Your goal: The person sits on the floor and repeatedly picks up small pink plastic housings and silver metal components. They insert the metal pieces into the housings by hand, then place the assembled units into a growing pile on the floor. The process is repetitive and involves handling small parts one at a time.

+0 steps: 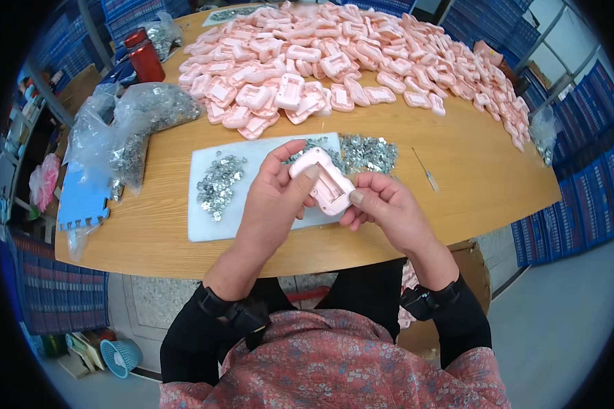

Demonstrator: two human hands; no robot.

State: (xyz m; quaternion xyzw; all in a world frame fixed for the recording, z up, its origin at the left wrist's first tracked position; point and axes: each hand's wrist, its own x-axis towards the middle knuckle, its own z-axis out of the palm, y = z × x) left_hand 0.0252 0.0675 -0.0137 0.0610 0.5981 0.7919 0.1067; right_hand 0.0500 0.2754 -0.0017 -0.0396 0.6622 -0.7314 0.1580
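Between my two hands is a pale pink plastic housing (329, 183), tilted, with a rectangular battery-like recess facing up. My left hand (274, 198) grips its upper left end, thumb pressed on the face. Thumb and fingers of my right hand (382, 204) pinch the lower right end. Below the housing lies a white board (201, 170) bearing a pile of small shiny metal pieces (220, 184). More metal pieces (370, 153) are heaped at the board's right side, partly hidden behind the housing and my left hand.
A large heap of pink housings (286, 68) covers the far part of the wooden table (484, 198). A thin screwdriver-like tool (426, 170) lies to the right. On the left are plastic bags of metal pieces (133, 136), a blue foam mat (82, 198) and a red bottle (144, 58).
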